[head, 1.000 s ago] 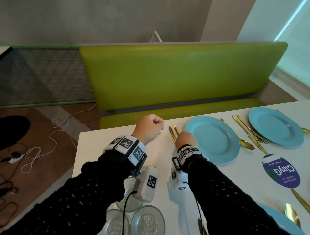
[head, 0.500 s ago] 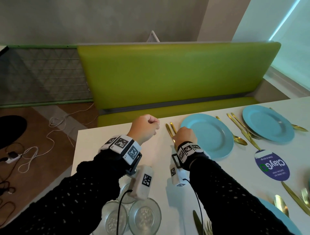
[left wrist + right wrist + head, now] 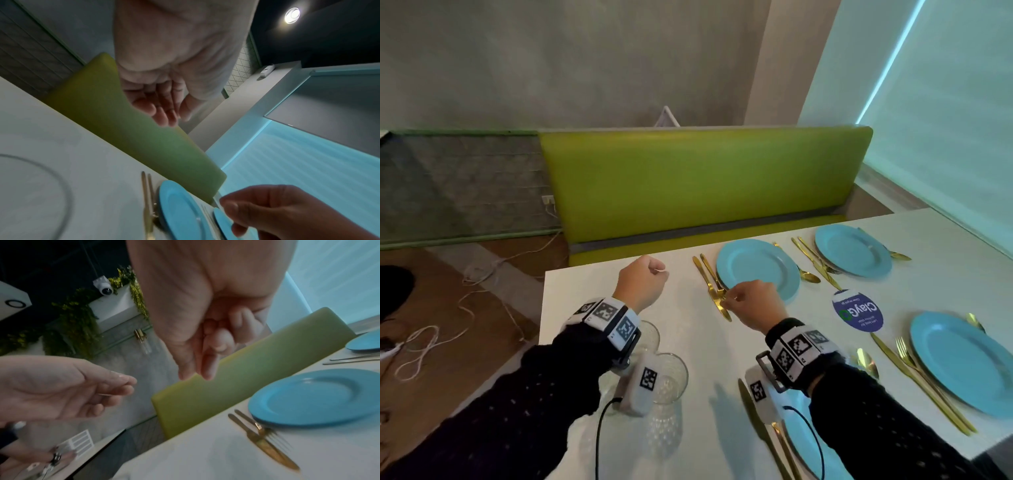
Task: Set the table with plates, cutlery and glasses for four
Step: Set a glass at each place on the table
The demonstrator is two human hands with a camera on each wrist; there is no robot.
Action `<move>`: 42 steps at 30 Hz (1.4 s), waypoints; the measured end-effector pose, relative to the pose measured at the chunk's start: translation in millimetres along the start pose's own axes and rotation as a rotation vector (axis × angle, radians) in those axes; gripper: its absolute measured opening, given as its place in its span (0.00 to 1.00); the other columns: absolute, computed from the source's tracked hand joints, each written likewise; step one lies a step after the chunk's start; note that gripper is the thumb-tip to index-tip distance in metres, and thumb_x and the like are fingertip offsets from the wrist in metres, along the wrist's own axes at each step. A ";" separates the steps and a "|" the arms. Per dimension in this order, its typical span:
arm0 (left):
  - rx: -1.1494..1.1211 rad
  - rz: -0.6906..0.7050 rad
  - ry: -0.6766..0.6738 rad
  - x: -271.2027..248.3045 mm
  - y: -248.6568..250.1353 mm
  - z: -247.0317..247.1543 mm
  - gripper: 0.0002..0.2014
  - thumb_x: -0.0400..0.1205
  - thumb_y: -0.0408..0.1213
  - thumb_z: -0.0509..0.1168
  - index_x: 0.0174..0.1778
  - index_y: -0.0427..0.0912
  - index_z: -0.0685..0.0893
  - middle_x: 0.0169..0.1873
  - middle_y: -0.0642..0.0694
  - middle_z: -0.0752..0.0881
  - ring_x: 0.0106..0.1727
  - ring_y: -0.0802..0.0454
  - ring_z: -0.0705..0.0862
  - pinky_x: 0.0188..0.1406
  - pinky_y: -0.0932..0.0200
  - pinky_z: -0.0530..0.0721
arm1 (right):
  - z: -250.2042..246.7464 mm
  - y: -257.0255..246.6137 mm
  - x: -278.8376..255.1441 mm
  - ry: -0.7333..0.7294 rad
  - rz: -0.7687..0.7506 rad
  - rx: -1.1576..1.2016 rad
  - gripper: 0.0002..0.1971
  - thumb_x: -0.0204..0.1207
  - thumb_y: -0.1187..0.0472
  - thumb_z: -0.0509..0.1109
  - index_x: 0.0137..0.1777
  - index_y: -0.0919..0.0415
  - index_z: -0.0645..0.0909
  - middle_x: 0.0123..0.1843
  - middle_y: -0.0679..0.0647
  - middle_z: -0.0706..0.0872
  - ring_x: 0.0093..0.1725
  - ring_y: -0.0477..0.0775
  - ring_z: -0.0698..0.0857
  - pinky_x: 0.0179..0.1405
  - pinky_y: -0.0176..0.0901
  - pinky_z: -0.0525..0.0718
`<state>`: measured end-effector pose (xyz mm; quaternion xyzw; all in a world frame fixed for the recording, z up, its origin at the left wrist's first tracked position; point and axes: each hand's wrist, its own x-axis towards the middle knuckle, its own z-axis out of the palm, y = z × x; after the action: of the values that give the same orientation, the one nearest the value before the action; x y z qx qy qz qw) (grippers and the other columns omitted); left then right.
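My right hand [image 3: 726, 298] hovers over the tips of a gold fork [image 3: 713, 274] and knife [image 3: 707, 284] lying left of a blue plate [image 3: 756, 270]. In the right wrist view its fingers [image 3: 195, 369] are curled and hold nothing, and fork [image 3: 271, 436] and knife [image 3: 265, 446] lie flat beside the plate [image 3: 314, 399]. My left hand [image 3: 642, 284] floats above the white table [image 3: 592, 291], loosely curled and empty [image 3: 72, 394]. Two glasses [image 3: 671, 377] stand under my left wrist. Three more blue plates [image 3: 852, 251] [image 3: 962, 363] [image 3: 801, 442] have gold cutlery beside them.
A green bench [image 3: 702, 178] runs along the table's far edge. A round purple sticker [image 3: 858, 313] lies between the plates. The table's left edge drops to a wooden floor with white cables [image 3: 431, 339].
My right hand has come off the fork and knife and drawn back a little toward me. The head has pulled back, so the near plates show. The left hand stays put.
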<state>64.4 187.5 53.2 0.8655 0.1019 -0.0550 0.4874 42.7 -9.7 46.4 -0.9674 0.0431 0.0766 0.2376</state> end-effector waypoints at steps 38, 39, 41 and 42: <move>-0.135 -0.262 0.280 -118.5 -169.4 38.1 0.44 0.61 0.43 0.83 0.72 0.39 0.72 0.70 0.41 0.79 0.70 0.43 0.77 0.68 0.51 0.76 | 157.5 1.3 -70.2 -0.114 -0.064 0.297 0.45 0.56 0.54 0.84 0.73 0.57 0.67 0.64 0.52 0.79 0.65 0.53 0.78 0.62 0.36 0.74; -0.125 -0.249 0.279 -119.9 -169.4 38.5 0.44 0.61 0.43 0.82 0.72 0.39 0.73 0.69 0.41 0.79 0.69 0.42 0.77 0.68 0.49 0.77 | 155.4 1.3 -70.8 -0.101 -0.061 0.292 0.45 0.55 0.53 0.84 0.72 0.58 0.67 0.64 0.52 0.79 0.64 0.53 0.78 0.61 0.36 0.74; -0.086 -0.220 0.262 -122.9 -167.5 40.0 0.43 0.60 0.44 0.82 0.70 0.40 0.74 0.66 0.41 0.80 0.67 0.42 0.77 0.67 0.46 0.78 | 148.1 2.0 -71.9 -0.062 -0.056 0.286 0.44 0.56 0.53 0.84 0.72 0.58 0.68 0.63 0.52 0.79 0.64 0.53 0.77 0.61 0.37 0.74; -0.071 -0.202 0.249 -124.4 -165.2 41.1 0.42 0.59 0.44 0.82 0.69 0.41 0.75 0.64 0.41 0.81 0.66 0.41 0.78 0.66 0.46 0.79 | 142.6 2.7 -72.4 -0.042 -0.050 0.286 0.43 0.56 0.53 0.83 0.72 0.58 0.68 0.63 0.52 0.79 0.64 0.53 0.77 0.61 0.38 0.74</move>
<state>-94.5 220.4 -81.4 0.8330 0.2500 0.0075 0.4935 -47.2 57.8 -67.5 -0.9226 0.0244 0.0840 0.3757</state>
